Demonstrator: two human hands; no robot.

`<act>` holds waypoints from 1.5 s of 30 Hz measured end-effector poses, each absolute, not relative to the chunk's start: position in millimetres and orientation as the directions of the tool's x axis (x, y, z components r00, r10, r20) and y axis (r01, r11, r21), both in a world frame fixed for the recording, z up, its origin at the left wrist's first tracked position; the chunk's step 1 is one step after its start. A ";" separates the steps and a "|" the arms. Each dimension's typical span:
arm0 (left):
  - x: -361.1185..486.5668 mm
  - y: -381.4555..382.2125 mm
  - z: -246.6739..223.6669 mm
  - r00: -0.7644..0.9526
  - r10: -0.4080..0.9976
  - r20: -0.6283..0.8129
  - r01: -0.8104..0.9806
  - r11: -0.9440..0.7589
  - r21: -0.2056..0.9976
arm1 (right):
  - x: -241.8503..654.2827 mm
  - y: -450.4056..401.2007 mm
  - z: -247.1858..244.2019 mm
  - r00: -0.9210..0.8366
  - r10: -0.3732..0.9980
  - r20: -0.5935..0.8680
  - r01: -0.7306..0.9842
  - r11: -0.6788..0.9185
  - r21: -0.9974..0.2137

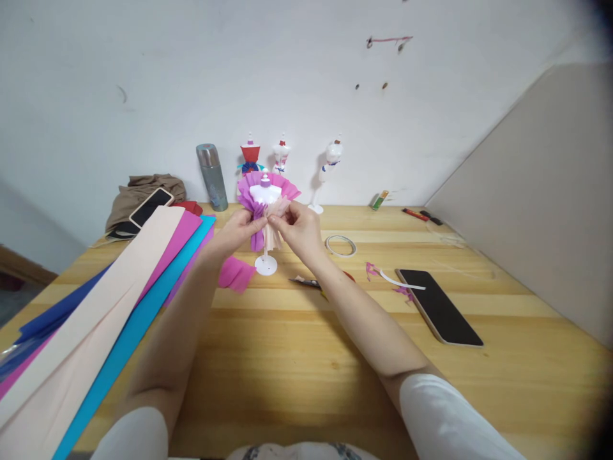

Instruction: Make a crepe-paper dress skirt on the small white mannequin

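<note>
A small white dress-form mannequin (266,193) stands upright on its round white base in front of me. Pleated purple crepe paper (286,185) fans out behind its shoulders and hangs down one side. Gathered pale pink crepe paper (272,237) lies over its front. At the waist, my left hand (242,230) and my right hand (301,229) pinch this pale paper, with the thumbs nearly touching. A bright pink crepe paper piece (237,275) lies left of the base. Scissors (306,282) sit partly hidden under my right forearm.
Long crepe paper strips (138,268) cover the table's left side. Behind stand a flask (212,177) and several dressed mannequins (334,153). To the right are a tape roll (341,246), paper scraps (371,271) and a phone (440,306) with a white strip across it.
</note>
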State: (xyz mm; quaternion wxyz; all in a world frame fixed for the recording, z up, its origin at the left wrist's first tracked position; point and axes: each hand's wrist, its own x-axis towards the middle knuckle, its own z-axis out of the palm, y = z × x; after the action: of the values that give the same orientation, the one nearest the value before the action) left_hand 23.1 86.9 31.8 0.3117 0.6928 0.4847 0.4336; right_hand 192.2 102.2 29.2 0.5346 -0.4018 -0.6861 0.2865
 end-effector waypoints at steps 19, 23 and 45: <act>27.8 84.2 26.8 -0.003 0.960 0.280 0.361 -0.260 0.896 | 202.4 93.7 38.0 -0.254 0.797 0.549 0.349 0.605 -0.716; 27.2 85.8 29.1 0.028 0.959 0.281 0.352 -0.272 0.896 | 203.7 95.5 38.4 -0.252 0.794 0.553 0.355 0.607 -0.711; 27.6 85.7 30.6 0.120 0.950 0.287 0.372 -0.311 0.875 | 196.7 107.4 31.9 -0.110 0.867 0.486 0.178 0.498 -0.849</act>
State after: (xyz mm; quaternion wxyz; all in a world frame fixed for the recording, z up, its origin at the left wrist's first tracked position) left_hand 27.6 85.7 30.6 0.3234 0.6748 0.4898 0.4474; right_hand 196.7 107.4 31.9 0.5428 -0.3877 -0.6740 0.3174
